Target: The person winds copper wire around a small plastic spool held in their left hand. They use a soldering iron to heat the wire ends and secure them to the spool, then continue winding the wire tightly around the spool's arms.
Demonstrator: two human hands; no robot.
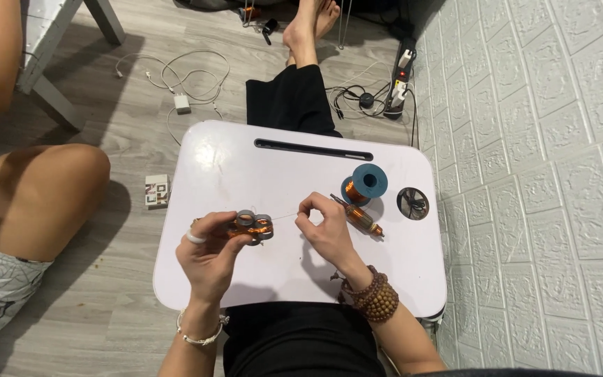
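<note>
Two hands mid-tray, left hand (211, 251) fingers gripping copper coil (251, 226), right hand (326, 230) pinching wire (taut), spool (364, 184) near right edge.

One head-worn camera looks steeply down, fairly close, perhaps tilted slightly forward.

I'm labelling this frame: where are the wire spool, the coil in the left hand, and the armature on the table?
Wire spool (366, 183), head view, blue top flange.
Coil (251, 226), head view, copper winding.
Armature (360, 217), head view, copper middle.

My left hand (207, 255) grips a copper-wound grey coil (251, 226) over the white counter (246, 167), my right hand (326, 227) pinching its wire at three o'clock.
</note>
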